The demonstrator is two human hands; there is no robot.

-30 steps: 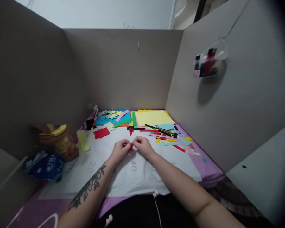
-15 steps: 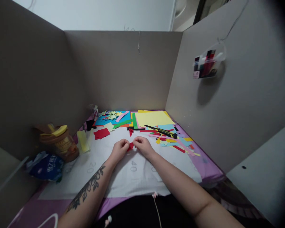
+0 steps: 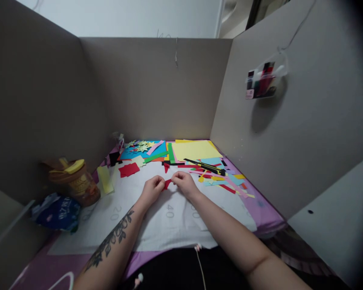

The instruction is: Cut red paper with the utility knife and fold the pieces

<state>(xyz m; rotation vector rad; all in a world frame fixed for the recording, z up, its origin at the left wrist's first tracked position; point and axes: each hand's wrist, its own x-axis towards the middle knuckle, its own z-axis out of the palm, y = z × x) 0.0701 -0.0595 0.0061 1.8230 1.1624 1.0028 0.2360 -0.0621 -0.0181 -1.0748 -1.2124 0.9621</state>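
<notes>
Between my hands, just over the white sheet, is a small red piece of paper with slanted edges. My left hand pinches its left side, thumb and fingers together. At its right side my right hand has its fingertips closed on the edge. My fingers cover part of the paper, so its full shape is hidden. Just beyond lies another small red paper piece. Red paper squares lie beyond my left hand.
Coloured paper strips and a black-and-yellow cutter lie at right. Yellow sheets and cut paper stars are at the back. A brown tub and blue packet stand left. Grey panels enclose the table.
My right hand has shifted slightly up and to the right, and more of the red paper shows between my hands. My left hand stays almost in place.
</notes>
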